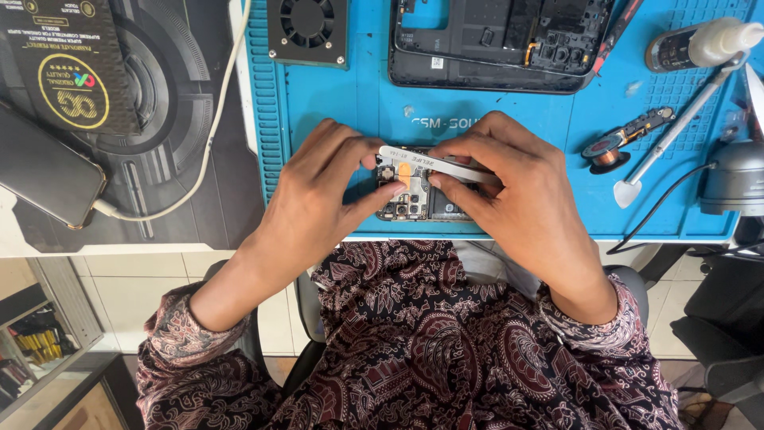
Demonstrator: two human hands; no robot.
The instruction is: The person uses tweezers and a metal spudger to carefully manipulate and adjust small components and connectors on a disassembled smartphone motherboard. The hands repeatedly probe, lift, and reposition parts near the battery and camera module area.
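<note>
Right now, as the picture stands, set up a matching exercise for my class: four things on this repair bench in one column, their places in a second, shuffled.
1. tweezers
2. cooling fan
3. opened phone shell
4. circuit board

a. top middle of the blue mat
b. held in the right hand
c. upper left corner of the mat
d. under both hands, steadied by the left hand

Pairs: 1-b, 2-c, 3-a, 4-d.

Shiny bare-metal tweezers (446, 166), matt blue rubbery mat (517, 119), glossy black phone frame (493, 40), patterned cloth sleeves (183, 334).
</note>
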